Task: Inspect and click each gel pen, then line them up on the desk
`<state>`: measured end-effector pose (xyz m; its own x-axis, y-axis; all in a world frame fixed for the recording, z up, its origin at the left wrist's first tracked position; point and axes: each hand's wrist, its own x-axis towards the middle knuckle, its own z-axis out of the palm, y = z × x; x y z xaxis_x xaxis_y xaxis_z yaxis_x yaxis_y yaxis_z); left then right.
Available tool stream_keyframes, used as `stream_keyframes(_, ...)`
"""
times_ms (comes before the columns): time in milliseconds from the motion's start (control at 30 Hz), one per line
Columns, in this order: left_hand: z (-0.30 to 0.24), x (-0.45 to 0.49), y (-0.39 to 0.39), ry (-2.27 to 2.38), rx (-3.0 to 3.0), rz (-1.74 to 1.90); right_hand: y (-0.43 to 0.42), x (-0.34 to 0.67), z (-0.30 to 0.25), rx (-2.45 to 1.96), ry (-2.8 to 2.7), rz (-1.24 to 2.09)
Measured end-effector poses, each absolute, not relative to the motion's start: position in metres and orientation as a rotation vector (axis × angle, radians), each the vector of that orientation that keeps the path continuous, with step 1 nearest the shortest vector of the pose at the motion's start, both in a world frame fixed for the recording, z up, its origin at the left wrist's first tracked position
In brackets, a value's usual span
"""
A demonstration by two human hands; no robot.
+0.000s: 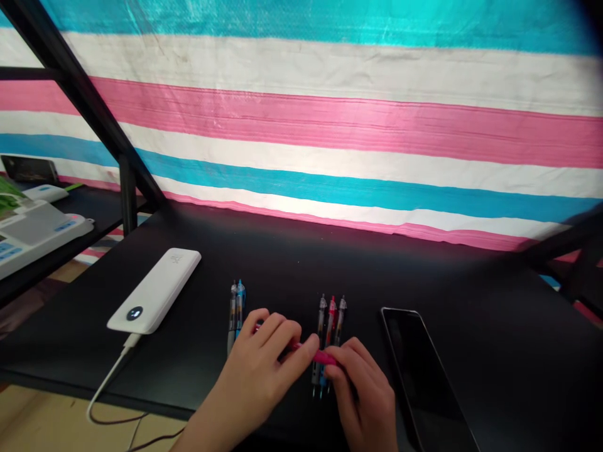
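A pinkish-red pen (324, 357) lies crosswise between my two hands, above the black table. My left hand (268, 364) has its fingers curled round the pen's left part and hides most of it. At the other end, the thumb and fingertips of my right hand (363, 389) pinch the pen's tip end. Beneath and behind the hands, several click pens stand side by side: a grey-clear one (321, 314), a red one (331, 314) and another clear one (341, 314). To the left are a grey pen (232, 320) and a blue pen (240, 301), partly covered by my left hand.
A white power bank (157, 289) with a plugged-in cable (110, 373) lies at left. At right rests a dark phone (424, 376). Black frame bars (89, 94) and a striped sheet (330, 125) bound the table's back. A white device (42, 229) sits on the neighbouring table.
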<state>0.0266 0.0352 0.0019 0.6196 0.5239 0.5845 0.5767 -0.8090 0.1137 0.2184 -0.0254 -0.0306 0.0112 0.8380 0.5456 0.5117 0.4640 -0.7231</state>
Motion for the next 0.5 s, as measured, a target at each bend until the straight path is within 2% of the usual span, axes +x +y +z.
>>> stream_keyframes(333,0.007,0.029,0.041,-0.893,-2.957,-0.815,-0.027,0.212,-0.041,-1.14,-1.556,0.141)
stream_keyframes(500,0.01,0.019,0.044,-0.973,-2.941,-1.01,-0.029,0.209,-0.033,-1.206,-1.443,0.287)
